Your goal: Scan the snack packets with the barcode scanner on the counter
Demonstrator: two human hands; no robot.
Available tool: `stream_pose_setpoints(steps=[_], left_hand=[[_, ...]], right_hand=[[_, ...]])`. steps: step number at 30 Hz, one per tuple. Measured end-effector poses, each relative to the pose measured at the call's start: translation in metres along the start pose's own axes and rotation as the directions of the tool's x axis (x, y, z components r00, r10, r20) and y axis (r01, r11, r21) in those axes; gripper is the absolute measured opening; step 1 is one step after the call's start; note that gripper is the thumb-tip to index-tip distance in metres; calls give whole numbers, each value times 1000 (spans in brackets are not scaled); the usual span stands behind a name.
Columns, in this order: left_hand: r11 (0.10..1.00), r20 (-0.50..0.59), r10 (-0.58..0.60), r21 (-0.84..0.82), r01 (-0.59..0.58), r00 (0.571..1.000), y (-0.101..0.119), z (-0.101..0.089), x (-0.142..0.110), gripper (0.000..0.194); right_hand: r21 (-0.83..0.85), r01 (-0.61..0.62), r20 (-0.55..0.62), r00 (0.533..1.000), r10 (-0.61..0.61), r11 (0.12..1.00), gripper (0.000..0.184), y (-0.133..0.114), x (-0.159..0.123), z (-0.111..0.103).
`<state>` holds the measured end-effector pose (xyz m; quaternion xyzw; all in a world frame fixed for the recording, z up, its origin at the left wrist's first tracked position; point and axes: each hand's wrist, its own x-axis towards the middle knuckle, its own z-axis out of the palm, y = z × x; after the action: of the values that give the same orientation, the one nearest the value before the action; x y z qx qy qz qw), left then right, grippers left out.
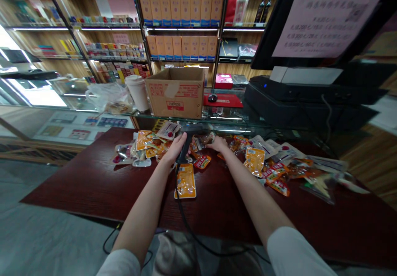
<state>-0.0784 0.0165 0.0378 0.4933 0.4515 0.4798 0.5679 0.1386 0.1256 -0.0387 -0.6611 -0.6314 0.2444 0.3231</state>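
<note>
Centre frame, our left hand (175,148) clamps its fingers on the scanner (186,143), our right hand (218,143) meets a clear packet (206,139), closure unclear; work seems underway, left heap (144,139) and right heap (254,162) on the table (221,203), share done untellable.

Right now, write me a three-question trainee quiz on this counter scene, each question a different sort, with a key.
1. Which of the person's hands grips the black handheld scanner?
2. True or false: in the picture, the white cup stands to the left of the cardboard box.
3. Fill in the missing word: a black ____ runs from the scanner's handle and hangs past the near edge of the dark red table.

Key:
1. The left hand.
2. True.
3. Cable.
</note>
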Motion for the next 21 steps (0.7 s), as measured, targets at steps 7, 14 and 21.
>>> stream_pose_setpoints(steps=[7, 14, 21], left_hand=[[1000, 82, 5, 7, -5, 997, -8, -5, 4, 62], [994, 106, -18, 105, 7, 994, -13, -1, 5, 60], [991, 164, 27, 127, -48, 986, -16, 10, 0, 53]], right_hand=[[483, 41, -85, 996, 0, 875, 57, 10, -11, -12], [752, 128, -159, 987, -11, 647, 65, 7, -23, -25], [739, 127, -123, 991, -53, 662, 58, 7, -26, -27]])
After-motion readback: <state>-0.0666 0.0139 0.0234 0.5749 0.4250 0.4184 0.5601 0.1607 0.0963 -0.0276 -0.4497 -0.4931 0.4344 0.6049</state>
